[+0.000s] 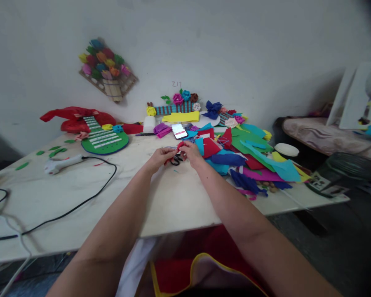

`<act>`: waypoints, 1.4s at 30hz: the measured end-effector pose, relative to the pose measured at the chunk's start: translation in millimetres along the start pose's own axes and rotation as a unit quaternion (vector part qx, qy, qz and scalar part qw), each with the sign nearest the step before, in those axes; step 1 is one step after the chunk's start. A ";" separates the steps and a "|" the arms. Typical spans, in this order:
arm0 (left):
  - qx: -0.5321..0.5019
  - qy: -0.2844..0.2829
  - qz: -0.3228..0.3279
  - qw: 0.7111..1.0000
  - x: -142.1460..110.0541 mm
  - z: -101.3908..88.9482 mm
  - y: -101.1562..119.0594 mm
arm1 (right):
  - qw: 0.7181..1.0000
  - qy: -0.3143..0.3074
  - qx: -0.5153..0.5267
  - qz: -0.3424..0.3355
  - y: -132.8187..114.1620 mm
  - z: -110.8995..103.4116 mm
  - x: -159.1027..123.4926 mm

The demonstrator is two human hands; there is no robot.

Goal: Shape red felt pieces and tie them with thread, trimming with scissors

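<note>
Both arms reach out over a pale wooden table. My left hand and my right hand meet near the table's middle, fingers pinched together on a small piece of red felt. Black-handled scissors sit between the two hands, just under the red felt; which hand grips them I cannot make out. A heap of felt scraps in red, green, blue, teal and magenta lies just right of my right hand.
A white glue gun with a black cable lies at the left. A green felt guitar, a red bag, a phone and felt flowers stand at the back. Flower craft hangs on the wall. A bed is at right.
</note>
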State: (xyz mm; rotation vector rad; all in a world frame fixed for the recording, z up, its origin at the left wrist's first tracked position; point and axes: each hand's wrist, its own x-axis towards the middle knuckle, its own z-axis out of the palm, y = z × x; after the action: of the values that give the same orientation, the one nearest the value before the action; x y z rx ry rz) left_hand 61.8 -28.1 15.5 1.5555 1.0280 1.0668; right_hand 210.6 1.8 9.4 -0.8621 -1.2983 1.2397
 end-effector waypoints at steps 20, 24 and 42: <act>-0.063 0.021 -0.018 0.998 1.2 1.5 -7.7 | 0.983 0.112 -0.135 -0.050 16.5 3.9 12.5; -0.078 0.058 -0.014 0.995 5.5 2.4 -12.6 | 0.945 0.112 -0.264 -0.159 18.5 -0.3 12.3; 0.314 0.245 0.141 0.906 6.5 5.1 -12.2 | 0.922 0.111 -0.329 -0.168 0.3 6.4 -3.5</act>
State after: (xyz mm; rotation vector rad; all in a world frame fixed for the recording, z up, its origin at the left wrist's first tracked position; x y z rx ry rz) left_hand 66.9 -20.8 3.8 2.0462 1.6437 1.4663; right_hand 204.8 -2.6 9.2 -1.1467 -1.6167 0.4055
